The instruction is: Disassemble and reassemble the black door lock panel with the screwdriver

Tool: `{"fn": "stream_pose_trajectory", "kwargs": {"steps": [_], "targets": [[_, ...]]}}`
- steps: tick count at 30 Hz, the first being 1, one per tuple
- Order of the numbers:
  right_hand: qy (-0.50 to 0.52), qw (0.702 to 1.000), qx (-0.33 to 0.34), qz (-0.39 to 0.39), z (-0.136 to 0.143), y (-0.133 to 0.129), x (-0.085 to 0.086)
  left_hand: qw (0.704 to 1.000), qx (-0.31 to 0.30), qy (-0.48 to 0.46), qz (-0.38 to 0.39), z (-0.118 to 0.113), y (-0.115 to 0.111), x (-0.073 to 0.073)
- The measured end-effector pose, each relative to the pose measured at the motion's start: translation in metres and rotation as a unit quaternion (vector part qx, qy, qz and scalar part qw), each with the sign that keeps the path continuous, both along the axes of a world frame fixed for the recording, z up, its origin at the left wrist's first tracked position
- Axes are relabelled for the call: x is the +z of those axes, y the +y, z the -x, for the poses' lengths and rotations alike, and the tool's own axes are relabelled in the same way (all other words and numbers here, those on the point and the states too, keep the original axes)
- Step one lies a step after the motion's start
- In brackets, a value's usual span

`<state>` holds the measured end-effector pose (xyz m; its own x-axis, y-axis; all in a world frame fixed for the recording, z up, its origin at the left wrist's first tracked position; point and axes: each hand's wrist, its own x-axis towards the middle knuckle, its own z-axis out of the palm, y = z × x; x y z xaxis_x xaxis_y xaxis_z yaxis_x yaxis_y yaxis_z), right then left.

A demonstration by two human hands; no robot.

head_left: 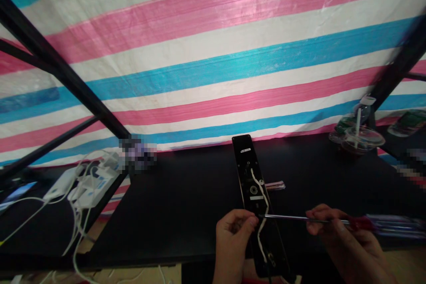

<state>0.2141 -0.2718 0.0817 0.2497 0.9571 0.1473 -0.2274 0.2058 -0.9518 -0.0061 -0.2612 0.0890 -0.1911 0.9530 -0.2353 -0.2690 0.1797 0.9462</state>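
My right hand [342, 230] is closed around a screwdriver [289, 218] with a long metal shaft and a clear, red-collared handle. Its tip points left, close to the fingertips of my left hand [234, 233]. Those fingers are pinched together over a long black panel [258, 204]; whatever they hold, if anything, is too small to make out. The panel lies lengthwise on the black table, showing a side with white labels, a round fitting and small holes. A white cable [265, 197] runs along it and passes under the screwdriver shaft.
A small clear packet [276, 185] lies right of the panel. At the back right stand a lidded plastic cup with a straw [361, 140] and a plastic bottle [366, 106]. Power strips [95, 186] and tangled white cords sit on the left. Striped sheeting [213, 71] hangs behind the black table [173, 208].
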Motion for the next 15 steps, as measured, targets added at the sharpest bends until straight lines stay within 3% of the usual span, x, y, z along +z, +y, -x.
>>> {"fn": "stream_pose_trajectory", "kwargs": {"steps": [9,15], "targets": [[-0.018,0.998,0.056,-0.026,-0.001,-0.003,0.003,0.999,-0.004,-0.037,0.001,0.003,-0.003,-0.006],[-0.143,0.984,0.101,-0.041,-0.007,-0.008,0.028,0.980,-0.009,-0.193,0.048,0.001,-0.003,-0.004]]}}
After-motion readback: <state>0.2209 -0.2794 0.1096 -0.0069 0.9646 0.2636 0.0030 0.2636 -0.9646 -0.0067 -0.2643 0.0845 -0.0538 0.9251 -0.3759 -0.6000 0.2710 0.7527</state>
